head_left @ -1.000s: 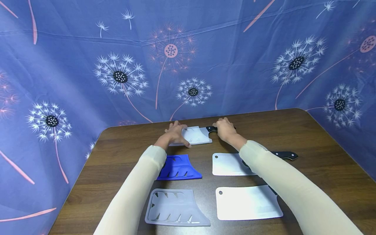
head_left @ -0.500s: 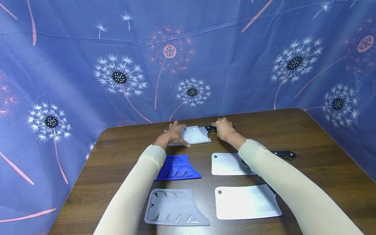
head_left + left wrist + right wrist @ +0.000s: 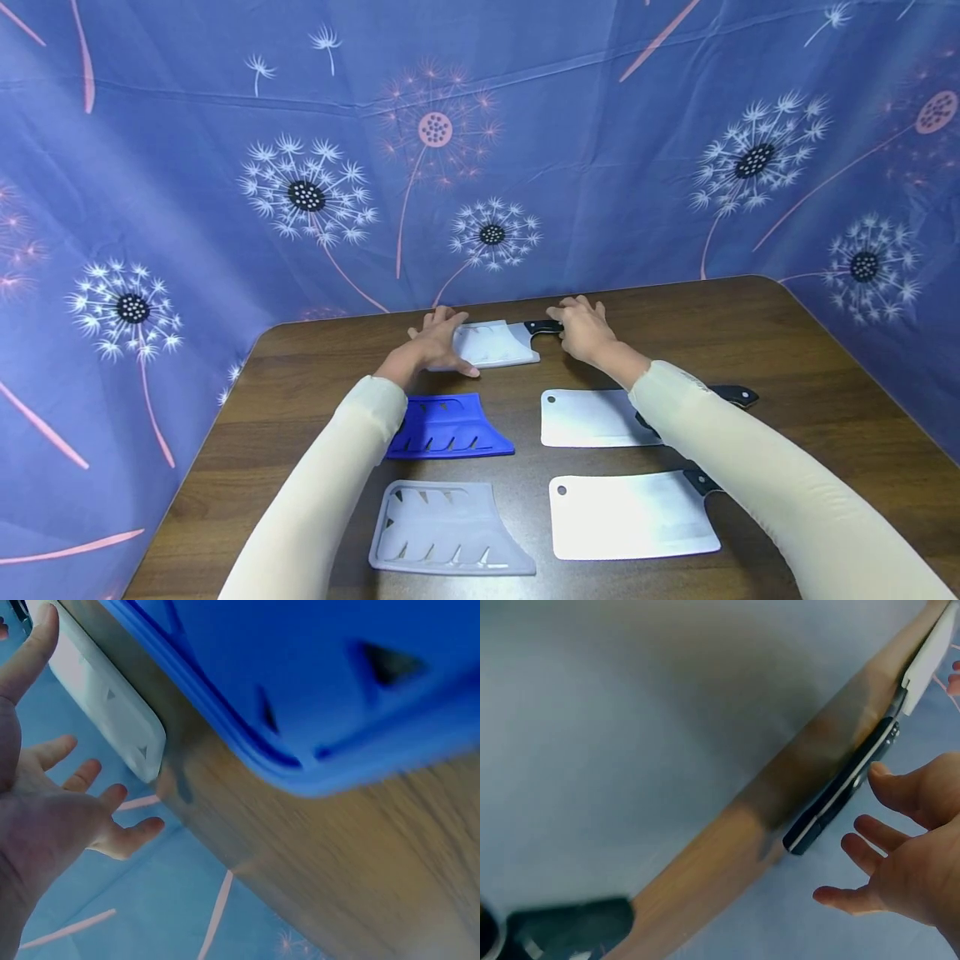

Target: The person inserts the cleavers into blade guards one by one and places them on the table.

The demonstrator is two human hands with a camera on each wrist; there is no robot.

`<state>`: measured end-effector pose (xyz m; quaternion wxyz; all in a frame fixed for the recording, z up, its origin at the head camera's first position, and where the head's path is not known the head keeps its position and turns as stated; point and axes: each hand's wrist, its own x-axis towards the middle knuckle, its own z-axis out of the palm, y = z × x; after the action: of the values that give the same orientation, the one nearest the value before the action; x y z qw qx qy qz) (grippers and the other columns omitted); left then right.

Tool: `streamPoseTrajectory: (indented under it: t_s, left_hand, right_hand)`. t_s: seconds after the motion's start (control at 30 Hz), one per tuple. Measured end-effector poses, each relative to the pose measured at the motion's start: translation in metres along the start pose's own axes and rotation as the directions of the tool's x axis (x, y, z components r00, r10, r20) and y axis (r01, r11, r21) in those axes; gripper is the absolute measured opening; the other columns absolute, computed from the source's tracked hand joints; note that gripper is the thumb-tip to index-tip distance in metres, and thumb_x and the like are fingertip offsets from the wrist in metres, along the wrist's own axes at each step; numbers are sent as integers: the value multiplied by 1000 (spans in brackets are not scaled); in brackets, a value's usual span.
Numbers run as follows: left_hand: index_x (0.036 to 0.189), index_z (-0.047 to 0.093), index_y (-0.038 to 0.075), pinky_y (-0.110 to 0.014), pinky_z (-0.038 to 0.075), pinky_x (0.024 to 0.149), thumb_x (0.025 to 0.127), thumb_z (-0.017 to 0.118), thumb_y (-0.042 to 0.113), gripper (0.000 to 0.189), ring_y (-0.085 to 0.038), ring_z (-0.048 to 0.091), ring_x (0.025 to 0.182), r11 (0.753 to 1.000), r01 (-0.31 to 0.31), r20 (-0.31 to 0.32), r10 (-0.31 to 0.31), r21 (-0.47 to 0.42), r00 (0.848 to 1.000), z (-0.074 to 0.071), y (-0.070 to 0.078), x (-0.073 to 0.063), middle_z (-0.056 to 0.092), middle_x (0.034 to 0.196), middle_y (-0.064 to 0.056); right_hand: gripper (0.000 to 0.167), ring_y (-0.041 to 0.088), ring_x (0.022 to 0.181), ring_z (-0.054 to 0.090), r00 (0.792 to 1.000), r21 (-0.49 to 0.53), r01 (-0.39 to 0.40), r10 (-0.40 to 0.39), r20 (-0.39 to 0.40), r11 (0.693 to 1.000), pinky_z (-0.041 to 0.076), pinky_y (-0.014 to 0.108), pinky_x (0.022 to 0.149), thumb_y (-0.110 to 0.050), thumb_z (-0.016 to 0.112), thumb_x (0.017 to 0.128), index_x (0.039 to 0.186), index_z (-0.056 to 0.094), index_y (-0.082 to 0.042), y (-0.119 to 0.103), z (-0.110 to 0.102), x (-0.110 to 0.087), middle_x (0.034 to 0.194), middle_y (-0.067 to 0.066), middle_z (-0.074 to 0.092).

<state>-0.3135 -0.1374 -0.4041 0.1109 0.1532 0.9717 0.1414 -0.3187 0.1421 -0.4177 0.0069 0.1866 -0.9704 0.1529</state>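
Note:
At the far side of the table, a cleaver with a black handle (image 3: 543, 326) lies with its blade in a whitish blade guard (image 3: 491, 346). My left hand (image 3: 437, 340) is around the guard's left end, fingers spread; the left wrist view shows the palm and separated fingers beside the white guard (image 3: 112, 697). My right hand (image 3: 585, 329) hovers by the handle's end. In the right wrist view, its fingers (image 3: 885, 834) are loosely extended next to the handle (image 3: 840, 787), with the thumb tip close to it and nothing gripped.
Nearer, a blue blade guard (image 3: 453, 429) and a grey translucent guard (image 3: 450, 529) lie on the left. Two bare cleavers lie to their right, a middle cleaver (image 3: 588, 419) and a front cleaver (image 3: 630, 517), partly under the right sleeve (image 3: 697, 433). A blue dandelion-print cloth (image 3: 585, 208) hangs behind the table.
My right hand has let go of the handle, its fingers loosening and moving slightly right. My left hand has shifted slightly left along the guard. The sheathed cleaver stays in place.

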Motion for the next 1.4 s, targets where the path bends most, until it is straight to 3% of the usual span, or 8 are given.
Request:
streamPoseTrajectory:
  t_s: [0.17,0.33,0.5,0.7,1.4]
  left_hand:
    - [152,29,16,-67,22,99,62,88,47,112,-34,23,136,999,-33,-41,32,-21,999,-6,-8,-14,25,149,-13]
    - [152,28,15,-64,22,98,65,86,46,109,-33,22,135,997,-51,-45,49,-55,998,-10,-15,-28,24,149,-13]
    - [151,31,17,-60,24,95,66,84,50,106,-32,25,133,997,-72,-66,70,-30,995,-16,-20,-39,28,146,-12]
    - [150,33,18,-61,22,95,66,84,50,104,-33,23,135,995,-99,-89,97,-14,991,-19,-24,-49,28,147,-13]
    - [146,42,15,-57,23,92,62,87,48,101,-31,29,130,984,-176,-72,174,-30,982,-5,-33,-90,31,146,-12]
  right_hand:
    - [51,41,128,35,999,-9,13,-13,-30,1000,15,72,102,5,62,86,136,54,-4,5,-11,-11,138,20,47]
    - [49,42,126,36,999,-5,12,-12,-44,1000,18,70,100,3,63,87,135,55,-4,12,-20,-22,137,20,48]
    - [48,42,122,39,997,17,28,-27,-78,999,24,67,96,4,65,85,132,58,-4,17,-27,-32,135,22,49]
    - [47,42,119,43,993,46,60,-55,-106,997,25,70,95,5,67,83,129,59,-1,23,-30,-44,133,24,51]
    - [46,46,119,43,988,49,55,-47,-147,997,22,72,95,6,68,82,127,61,0,46,-34,-93,130,26,53]
